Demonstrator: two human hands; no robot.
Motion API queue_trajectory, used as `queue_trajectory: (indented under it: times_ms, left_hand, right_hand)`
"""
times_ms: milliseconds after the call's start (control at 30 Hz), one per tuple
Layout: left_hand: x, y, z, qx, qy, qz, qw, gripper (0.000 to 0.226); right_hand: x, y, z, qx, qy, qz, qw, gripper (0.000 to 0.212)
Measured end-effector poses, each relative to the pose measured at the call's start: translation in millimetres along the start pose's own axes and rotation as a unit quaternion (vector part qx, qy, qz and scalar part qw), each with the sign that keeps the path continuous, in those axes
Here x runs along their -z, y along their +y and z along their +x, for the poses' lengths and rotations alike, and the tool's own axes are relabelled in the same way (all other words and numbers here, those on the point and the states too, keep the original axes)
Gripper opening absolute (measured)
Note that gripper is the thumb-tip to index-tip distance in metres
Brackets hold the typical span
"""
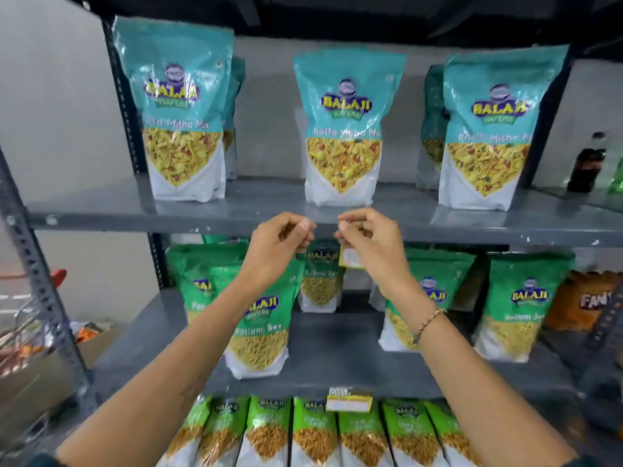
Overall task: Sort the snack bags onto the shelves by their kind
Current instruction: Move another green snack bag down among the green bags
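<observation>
Both hands meet at the top shelf's (pixel 472 227) front edge: left hand (pixel 281 242) and right hand (pixel 365 239) loosely clenched, apparently empty. Teal bags (pixel 344 129) stand above, green bags (pixel 259 318) below.

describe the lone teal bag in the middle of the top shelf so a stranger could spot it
Start at the grey top shelf, which holds teal Khatta Mitha Mix bags. The middle bag stands upright, straight above the two hands raised at the shelf's front edge. Unlike the left bag and right bag, it has no second bag behind it.
</observation>
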State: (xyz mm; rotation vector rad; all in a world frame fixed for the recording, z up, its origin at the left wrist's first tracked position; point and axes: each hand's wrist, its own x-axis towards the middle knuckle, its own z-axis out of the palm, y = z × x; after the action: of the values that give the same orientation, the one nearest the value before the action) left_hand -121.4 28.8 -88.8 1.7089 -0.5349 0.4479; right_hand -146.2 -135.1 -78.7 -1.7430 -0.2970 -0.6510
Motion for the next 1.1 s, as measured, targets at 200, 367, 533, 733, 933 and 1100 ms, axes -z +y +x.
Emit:
queue_trajectory:
  times_ms: [200,367,533,733,933,1100]
  left_hand:
    - [14.4,-72.8,-68.2,0.108,0.056,0.033,0.992,0.008]
    - [30.4,-139.0,-108.3,0.241,0.132,0.121,0.954,0.032]
    - [50.3,-208.2,-121.0,0.371,0.118,0.214,0.896,0.047]
    - [55.0,-234.3,-112.9,0.4,0.061,0.172,0.898,0.079]
    - [52.9,-241.7,-114.5,0.383,0.016,0.225,0.896,0.072]
    - [36.1,-236.9,-110.6,0.376,0.084,0.142,0.912,0.069]
  right_hand:
    - [-46.3,67.6,-84.0,-0.123,-0.097,0.027,0.987,0.006]
    - [-67.7,152.2,-118.9,-0.247,-0.116,-0.034,0.962,0.009]
    - [-90.4,207.2,-127.0,-0.32,-0.113,-0.062,0.939,0.01]
    - [-114.0,228.9,-107.9,-0.281,-0.163,-0.087,0.942,0.051]
    - [-137.5,255.2,-91.1,-0.249,-0.204,-0.06,0.945,0.061]
    - [-118.1,261.5,-90.1,-0.264,-0.152,0.016,0.952,0.047]
